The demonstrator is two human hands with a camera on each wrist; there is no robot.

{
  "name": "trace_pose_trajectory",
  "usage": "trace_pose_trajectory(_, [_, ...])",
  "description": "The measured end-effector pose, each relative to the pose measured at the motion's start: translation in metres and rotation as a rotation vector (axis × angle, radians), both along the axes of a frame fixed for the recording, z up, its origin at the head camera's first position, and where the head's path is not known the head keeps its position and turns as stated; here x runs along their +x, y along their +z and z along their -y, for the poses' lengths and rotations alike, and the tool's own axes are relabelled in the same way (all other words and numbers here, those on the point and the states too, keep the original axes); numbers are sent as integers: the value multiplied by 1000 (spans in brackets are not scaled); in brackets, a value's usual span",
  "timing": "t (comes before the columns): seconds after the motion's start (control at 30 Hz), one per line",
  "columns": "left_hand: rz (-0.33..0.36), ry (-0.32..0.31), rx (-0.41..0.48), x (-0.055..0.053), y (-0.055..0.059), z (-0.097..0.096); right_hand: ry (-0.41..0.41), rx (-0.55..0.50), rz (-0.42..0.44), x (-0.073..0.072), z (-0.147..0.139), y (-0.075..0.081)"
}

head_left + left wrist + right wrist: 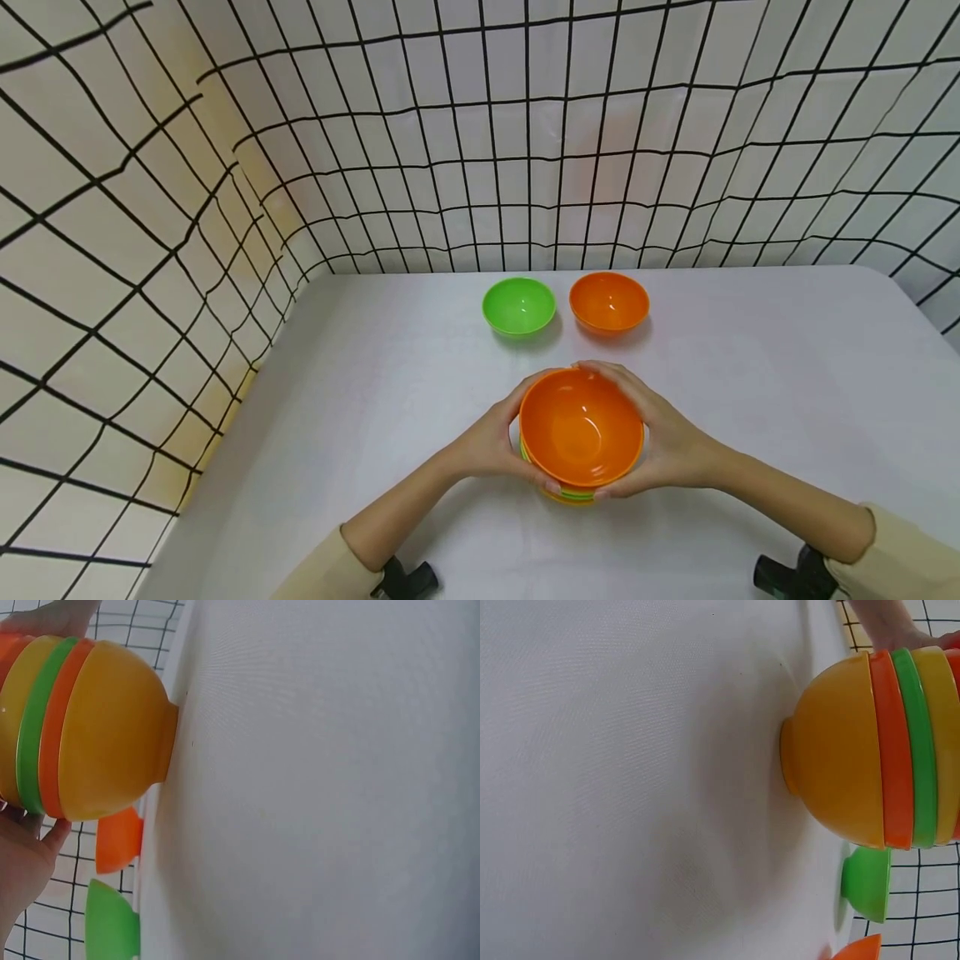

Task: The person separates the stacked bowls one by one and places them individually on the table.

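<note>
A stack of several nested bowls has an orange bowl on top. Seen from the side, the yellow bottom bowl carries orange, green and yellow rims above it. My left hand grips the left side, its thumb near the front rim. From the right, my right hand holds the stack with fingers over the far rim and thumb at the front. In the right wrist view the yellow bottom bowl is close to the table; whether it touches I cannot tell.
Behind the stack, a green bowl and an orange bowl stand side by side on the white table. Black netting over white walls borders the table at the back and left.
</note>
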State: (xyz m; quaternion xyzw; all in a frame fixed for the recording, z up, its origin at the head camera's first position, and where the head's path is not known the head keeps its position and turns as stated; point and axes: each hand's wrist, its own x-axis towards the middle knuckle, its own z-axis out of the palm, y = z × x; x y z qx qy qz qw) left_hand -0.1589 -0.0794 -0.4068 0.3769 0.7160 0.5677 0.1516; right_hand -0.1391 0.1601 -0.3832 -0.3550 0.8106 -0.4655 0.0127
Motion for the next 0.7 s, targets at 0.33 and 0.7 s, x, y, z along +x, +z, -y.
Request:
trace_pose_trajectory(0.33, [-32, 8, 10, -4, -9, 2, -8, -75, -41, 3, -3, 8])
trace_pose_trajectory(0.7, [-64, 6, -17, -6, -8, 3, -73, -145, 1, 4, -22, 20])
